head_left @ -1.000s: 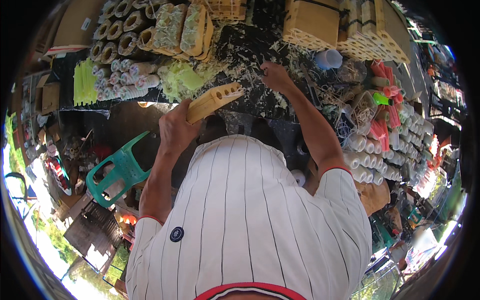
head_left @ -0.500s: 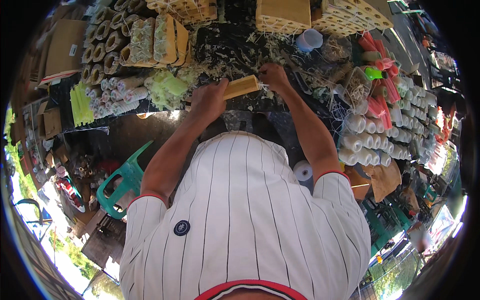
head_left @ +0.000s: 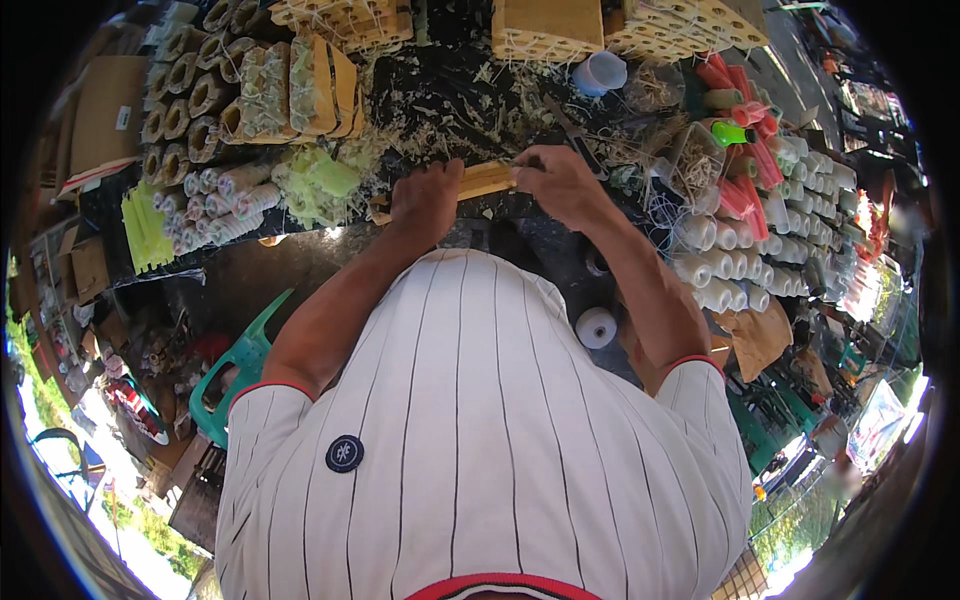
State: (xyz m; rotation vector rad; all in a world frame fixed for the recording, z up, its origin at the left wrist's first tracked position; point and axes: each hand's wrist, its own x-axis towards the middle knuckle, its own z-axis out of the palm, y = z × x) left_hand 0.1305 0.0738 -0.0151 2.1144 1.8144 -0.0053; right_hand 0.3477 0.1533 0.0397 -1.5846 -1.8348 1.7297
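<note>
On the near edge of the dark workbench, my left hand (head_left: 425, 200) is wrapped round a yellow-tan bar (head_left: 486, 181). The bar is long, flat-sided and lies nearly level from left to right. My right hand (head_left: 568, 185) is at the bar's right end, with thumb and fingers pinched together against it. Anything thin between those fingers is too small to make out. Pale shreds (head_left: 440, 115) litter the bench just beyond both hands. Part of the bar is hidden under my left hand.
Brown hollow tubes (head_left: 205, 137) are stacked at the left, beside pale green strips (head_left: 320, 180). Blocks with holes (head_left: 548, 35) stand at the back. A translucent cup (head_left: 600, 73), red tubes (head_left: 740, 195) and white spools (head_left: 715, 265) sit at the right. A green chair (head_left: 240, 365) stands lower left.
My right hand has come nearer to me and closed on the bar's right end. The bar has turned flatter. My left hand keeps its hold; the whole view has shifted slightly.
</note>
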